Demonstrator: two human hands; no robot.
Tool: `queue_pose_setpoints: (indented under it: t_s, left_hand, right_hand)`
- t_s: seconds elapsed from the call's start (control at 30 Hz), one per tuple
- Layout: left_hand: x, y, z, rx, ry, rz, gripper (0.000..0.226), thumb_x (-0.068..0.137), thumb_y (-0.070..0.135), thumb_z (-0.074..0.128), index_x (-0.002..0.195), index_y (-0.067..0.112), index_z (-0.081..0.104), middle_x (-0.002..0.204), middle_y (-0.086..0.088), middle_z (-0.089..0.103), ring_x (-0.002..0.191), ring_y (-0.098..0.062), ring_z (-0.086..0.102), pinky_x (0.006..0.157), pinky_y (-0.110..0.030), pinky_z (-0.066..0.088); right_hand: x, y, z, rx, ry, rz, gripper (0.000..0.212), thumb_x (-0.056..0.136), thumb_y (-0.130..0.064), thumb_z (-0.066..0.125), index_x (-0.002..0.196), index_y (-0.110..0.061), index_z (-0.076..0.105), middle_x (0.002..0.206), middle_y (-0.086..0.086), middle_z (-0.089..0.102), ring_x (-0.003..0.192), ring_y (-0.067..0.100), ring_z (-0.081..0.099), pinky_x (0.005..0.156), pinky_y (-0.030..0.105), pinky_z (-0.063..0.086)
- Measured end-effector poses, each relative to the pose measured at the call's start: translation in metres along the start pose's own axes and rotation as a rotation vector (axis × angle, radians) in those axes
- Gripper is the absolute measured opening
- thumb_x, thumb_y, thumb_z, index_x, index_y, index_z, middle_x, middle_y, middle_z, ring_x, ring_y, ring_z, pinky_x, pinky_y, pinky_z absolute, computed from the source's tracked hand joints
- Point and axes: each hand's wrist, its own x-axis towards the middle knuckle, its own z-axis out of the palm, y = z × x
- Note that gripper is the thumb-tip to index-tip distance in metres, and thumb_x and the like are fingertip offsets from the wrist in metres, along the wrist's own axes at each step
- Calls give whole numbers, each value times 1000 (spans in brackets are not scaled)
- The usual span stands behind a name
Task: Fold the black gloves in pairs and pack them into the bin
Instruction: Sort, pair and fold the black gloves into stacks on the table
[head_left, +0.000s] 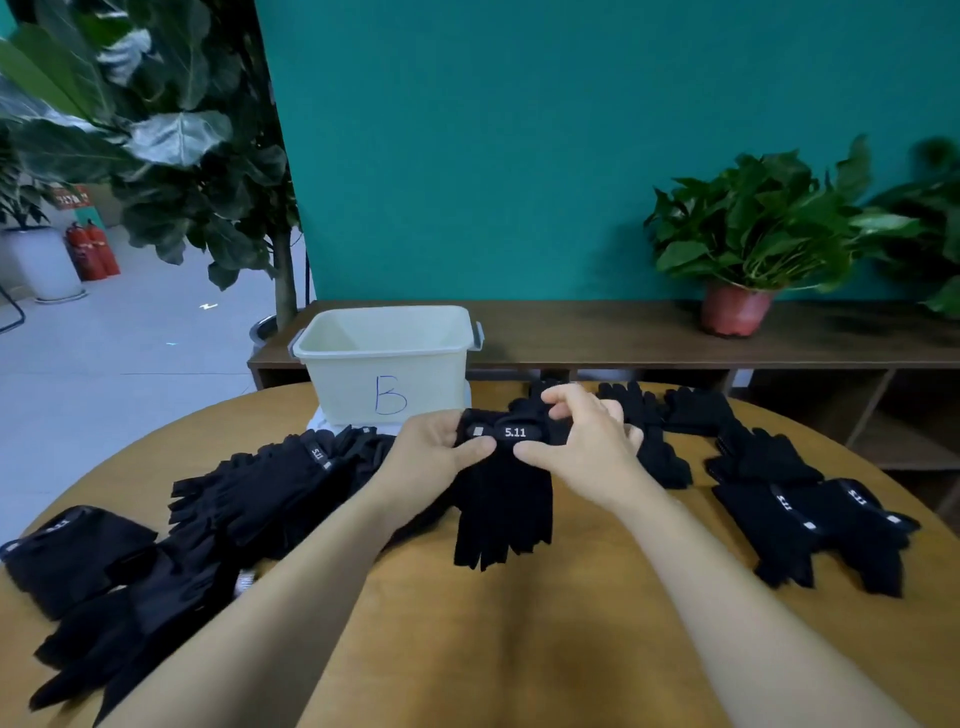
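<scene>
Plainly the bin (387, 364) stood just beyond the grip and leftward, nearer the left hand (431, 449), which pinched the cuff of the glove pair (501, 504), thumb on top. The pair ran back from the grip toward the person, its tips on the table (519, 649). The right hand (587, 444) pinched the same cuff opposite, both forearms reaching forward.

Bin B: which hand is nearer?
Left. The left hand is in front of the bin, near its right corner; the right hand is farther right. Both hold gloves.
</scene>
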Motion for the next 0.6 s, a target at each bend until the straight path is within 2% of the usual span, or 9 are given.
queue_pose_setpoints:
  t_s: [0.03, 0.1, 0.17, 0.3, 0.4, 0.47, 0.53, 0.6]
  left_hand:
    - [1, 0, 0, -24, -54, -24, 19, 95, 0, 61, 110, 5, 72, 101, -11, 76, 98, -25, 73, 85, -30, 59]
    - [6, -3, 2, 0, -132, -59, 18, 95, 3, 63, 111, 4, 71, 104, -12, 76, 99, -25, 72, 85, -27, 58]
    - [12, -5, 3, 53, -168, -77, 18, 93, 4, 66, 109, 5, 72, 102, -11, 76, 97, -24, 73, 82, -25, 58]
    - [32, -12, 8, 210, -142, -71, 11, 89, 2, 70, 98, 7, 74, 92, -6, 77, 88, -18, 75, 80, -28, 57]
    - [49, -16, 14, 355, -123, 18, 8, 90, 6, 71, 94, 11, 75, 88, 4, 77, 86, -9, 73, 83, -23, 56]
    - [56, -20, 19, 464, -104, 98, 9, 89, 11, 73, 91, 19, 75, 84, 13, 75, 84, -1, 70, 84, -17, 51]
    - [53, -36, 24, 634, -82, 226, 11, 87, 16, 75, 87, 28, 73, 82, 20, 72, 83, 2, 65, 93, -11, 40]
    - [40, -65, 31, 790, -72, 356, 13, 86, 21, 76, 89, 32, 70, 87, 21, 71, 85, 2, 64, 109, -19, 26]
  right_hand:
    - [2, 7, -2, 64, -96, 54, 42, 80, -51, 69, 118, -44, 52, 114, -16, 53, 118, 11, 33, 93, 33, 22]
    - [6, 22, -4, 156, -210, 87, 23, 79, -56, 66, 100, -45, 65, 111, -13, 63, 117, 17, 46, 95, 37, 28]
    - [8, 32, -6, 182, -218, 71, 14, 83, -49, 67, 84, -35, 71, 97, -10, 71, 109, 17, 57, 98, 39, 31]
    - [16, 50, -12, 137, -168, 61, 11, 86, -41, 69, 80, -32, 71, 94, -10, 71, 110, 13, 54, 89, 33, 22]
    - [25, 56, -18, 72, -82, -25, 13, 87, -36, 71, 75, -41, 67, 98, -13, 63, 119, 10, 43, 90, 29, 15]
    - [24, 56, -22, 4, -16, -64, 12, 86, -34, 73, 80, -43, 67, 109, -13, 54, 125, 13, 29, 100, 31, 14]
    - [11, 63, -19, -124, 6, -99, 5, 87, -34, 73, 90, -38, 71, 114, -14, 48, 125, 12, 19, 111, 37, 11]
    - [-11, 76, -7, -282, 19, -223, 8, 83, -34, 76, 90, -31, 72, 99, -17, 59, 127, 14, 32, 115, 44, 8]
